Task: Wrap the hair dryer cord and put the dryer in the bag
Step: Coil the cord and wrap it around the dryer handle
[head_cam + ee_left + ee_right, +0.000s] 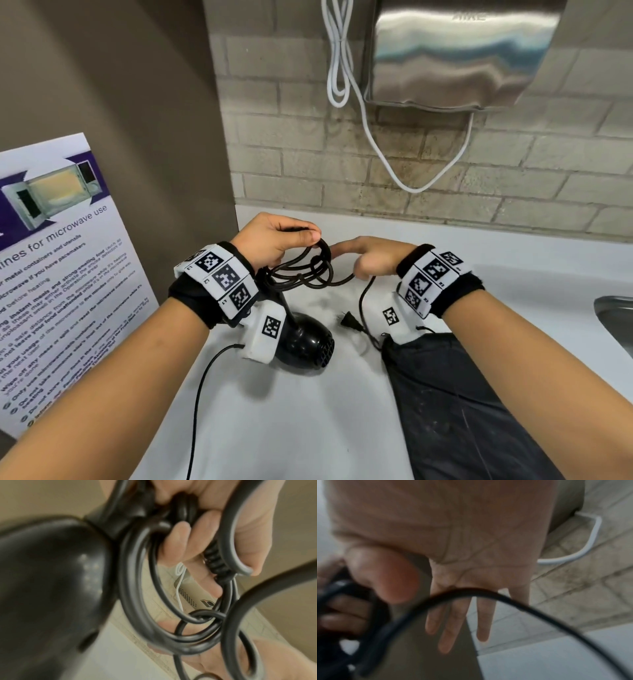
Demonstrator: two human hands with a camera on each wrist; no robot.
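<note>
My left hand (274, 240) grips several loops of the black cord (310, 274) together with the top of the hair dryer's handle. The black dryer (305, 339) hangs below that hand, low over the white counter (308, 428); I cannot tell whether it touches. In the left wrist view the fingers (185, 540) curl round the cord loops (132, 581) beside the dryer body (51, 588). My right hand (363, 253) is level with the coil, fingers straight (481, 622), the cord (471, 590) running across them. The plug (348, 320) dangles below. The black bag (462, 411) lies on the counter under my right forearm.
A steel hand dryer (455, 51) with a looped white cable (342, 68) hangs on the brick wall behind. A microwave poster (51, 274) covers the left wall. A sink rim (616, 315) shows at the right edge. A thin black lead (202, 394) trails from my left wrist.
</note>
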